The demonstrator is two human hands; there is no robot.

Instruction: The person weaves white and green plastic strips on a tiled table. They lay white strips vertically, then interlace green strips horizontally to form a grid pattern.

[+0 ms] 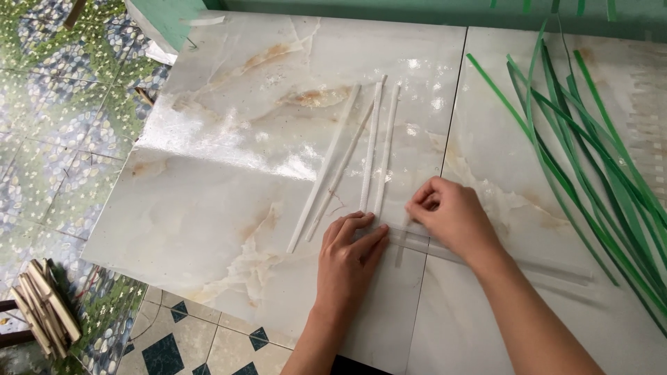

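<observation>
Several white plastic strips [370, 142] lie side by side on a glossy marble-patterned tile [229, 173], running away from me. A pale crosswise strip [528, 267] runs to the right under my hands. My left hand [349, 253] lies flat, fingers pressing on the near ends of the white strips. Just to its right, my right hand [450, 214] has its fingers curled, pinching the crosswise strip where it meets the upright ones.
A bundle of long green strips [590, 160] fans out across the right tile. A bunch of tan sticks [43, 305] rests at the lower left on the patterned floor. A green object [167, 21] sits at the top left.
</observation>
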